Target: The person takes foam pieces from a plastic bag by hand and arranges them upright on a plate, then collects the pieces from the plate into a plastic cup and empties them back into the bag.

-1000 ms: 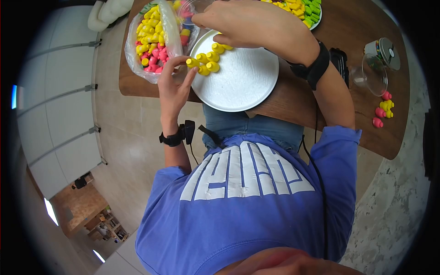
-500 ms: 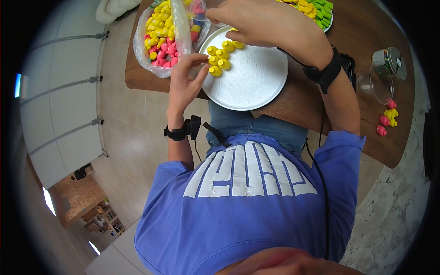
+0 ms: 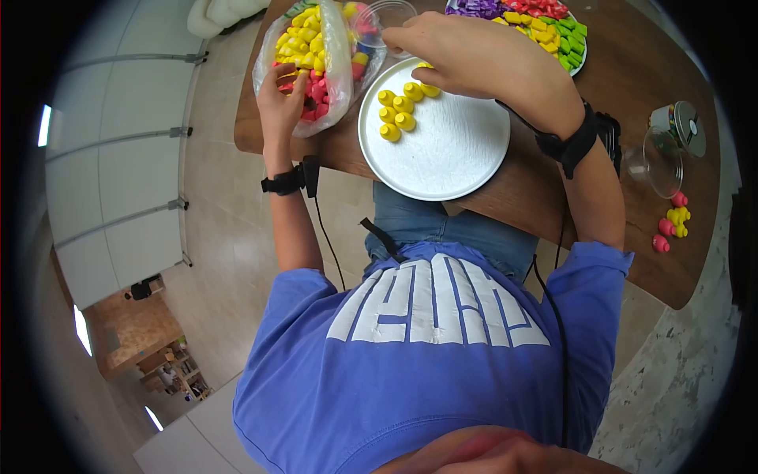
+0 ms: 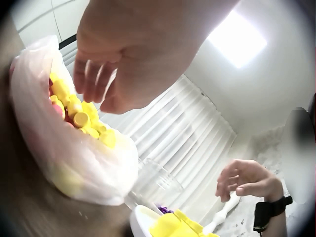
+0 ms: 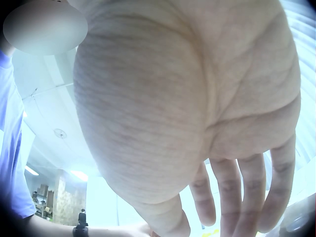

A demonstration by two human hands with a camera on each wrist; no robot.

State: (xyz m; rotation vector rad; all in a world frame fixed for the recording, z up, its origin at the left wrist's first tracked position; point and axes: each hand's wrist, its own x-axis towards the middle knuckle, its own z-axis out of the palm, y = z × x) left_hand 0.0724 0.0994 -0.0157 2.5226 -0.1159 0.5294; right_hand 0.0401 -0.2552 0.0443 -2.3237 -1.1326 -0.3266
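- Yellow pegs (image 3: 401, 105) lie clustered on the white plate (image 3: 450, 158), near its far edge.
- Left hand (image 3: 280, 99) reaches into the plastic bag (image 3: 335, 55) of pegs, fingers loosely spread, gripping nothing.
- Right hand (image 3: 466, 51) hovers over the plate's far rim, fingers relaxed.

bag (image 3: 335, 59): thin clear plastic (crinkled) | plate (image 3: 450, 150): matt white, maybe metal | table (image 3: 632, 197): smooth wood

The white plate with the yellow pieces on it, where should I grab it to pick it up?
Probably by the bare near rim of the white plate, which overhangs the table edge toward the person. Slide fingers underneath, thumb on top, and keep it level, since the yellow pieces lie loose at the far side.
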